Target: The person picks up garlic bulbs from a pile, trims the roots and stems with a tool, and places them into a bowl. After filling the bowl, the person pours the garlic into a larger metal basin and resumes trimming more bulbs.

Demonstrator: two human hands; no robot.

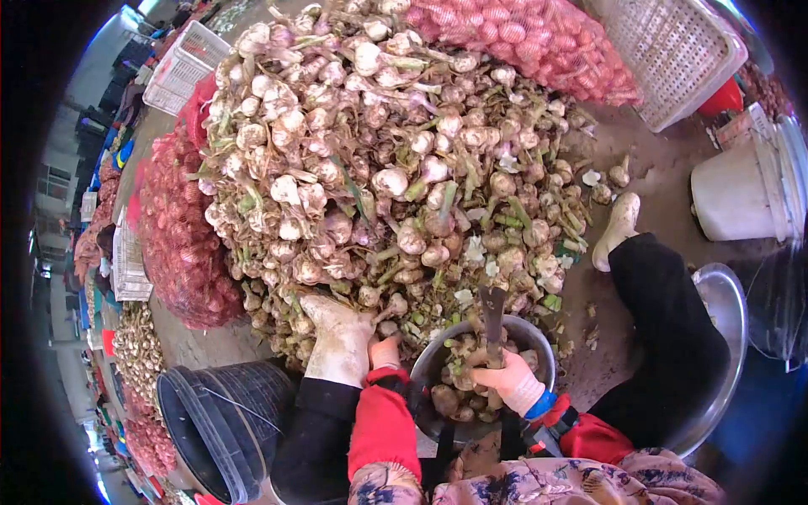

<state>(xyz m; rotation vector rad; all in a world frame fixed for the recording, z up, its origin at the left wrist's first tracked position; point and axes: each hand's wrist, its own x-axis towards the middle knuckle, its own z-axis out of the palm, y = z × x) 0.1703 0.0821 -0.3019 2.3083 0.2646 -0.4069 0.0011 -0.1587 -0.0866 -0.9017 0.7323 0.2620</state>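
My left hand [385,353] is at the lower edge of the garlic heap, beside my left boot. Its fingers are closed at the stem end of a garlic bulb [392,306]; the sleeve and boot partly hide the hand. Over a round metal bowl [549,347], my right hand [512,380] is wrapped round the lower end of a knife [491,313], its dark, broad blade pointing away from me. Inside the bowl, below that hand, lie several trimmed garlic bulbs [446,401]. A blue band circles my right wrist.
The large garlic heap [337,160] rises in front of me. Red net sacks of garlic [181,227] flank it. A black bucket [223,421] lies tilted at left. White crates [673,50], a white bucket [736,194] and a large metal basin [734,295] are around the edges.
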